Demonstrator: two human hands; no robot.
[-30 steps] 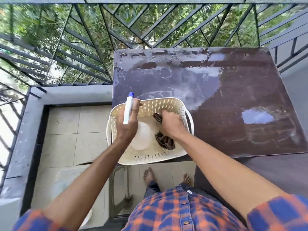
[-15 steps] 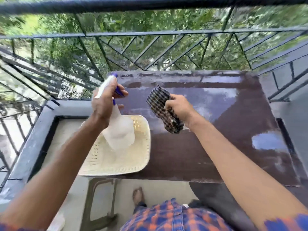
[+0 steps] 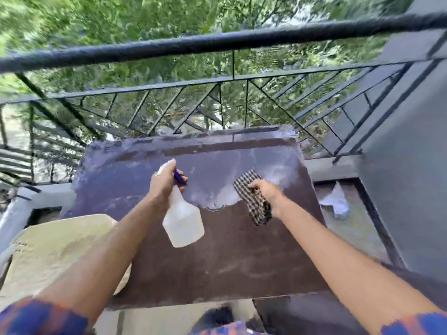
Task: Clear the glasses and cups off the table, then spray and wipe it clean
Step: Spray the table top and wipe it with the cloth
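A dark brown table [image 3: 217,257] fills the middle of the head view, with pale wet smears across its far half. My left hand [image 3: 164,182] grips the neck of a translucent white spray bottle [image 3: 182,221] with a blue trigger, held above the table's left centre. To the right, my right hand [image 3: 264,193] holds a folded checked cloth [image 3: 254,198] just over the table. No glasses or cups are visible on the table.
A cream perforated basket [image 3: 55,252] sits at the table's near left corner, partly behind my left arm. A black metal railing [image 3: 217,88] runs close behind the table. A white scrap [image 3: 336,201] lies on the floor to the right, beside a grey wall [image 3: 406,165].
Both hands lifted out of the basket, the left with the spray bottle, the right with the cloth, and moved forward and right over the table. The view tilted up.
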